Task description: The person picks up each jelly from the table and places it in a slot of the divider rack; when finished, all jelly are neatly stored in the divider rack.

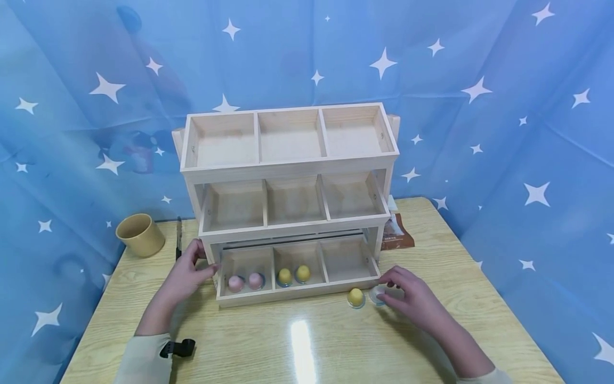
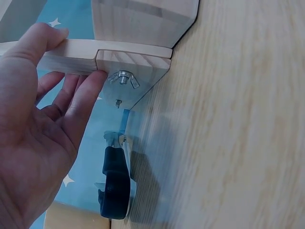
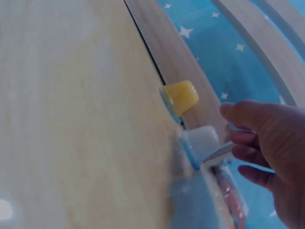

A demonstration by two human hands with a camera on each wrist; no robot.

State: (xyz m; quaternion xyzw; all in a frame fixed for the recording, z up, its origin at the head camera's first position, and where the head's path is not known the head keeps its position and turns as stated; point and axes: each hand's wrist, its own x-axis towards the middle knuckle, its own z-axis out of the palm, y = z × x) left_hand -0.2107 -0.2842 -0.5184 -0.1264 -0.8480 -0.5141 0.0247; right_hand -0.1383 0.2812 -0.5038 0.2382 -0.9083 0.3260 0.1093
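A pale wooden three-tier shelf [image 1: 290, 162] stands on the table, each tier split into three compartments. My left hand [image 1: 188, 272] grips its wooden side post [image 2: 71, 55], thumb on one face and fingers on the other. My right hand [image 1: 412, 296] is beside a white jelly cup [image 3: 200, 143], thumb and fingers spread apart around its near side. Left of that cup, a yellow jelly cup [image 1: 355, 297] sits on the table before the bottom tier. Two pink jelly cups [image 1: 256, 280] lie in the bottom left compartment, two yellow jelly cups [image 1: 303, 273] in the bottom middle one.
A tan mug [image 1: 140, 235] stands at the back left. Near the shelf's left side lies a dark-handled tool [image 2: 116, 183]. Behind the shelf's right side is a brown and white packet [image 1: 397, 233]. A blue starred curtain [image 1: 503, 133] surrounds the wooden table [image 1: 249, 341].
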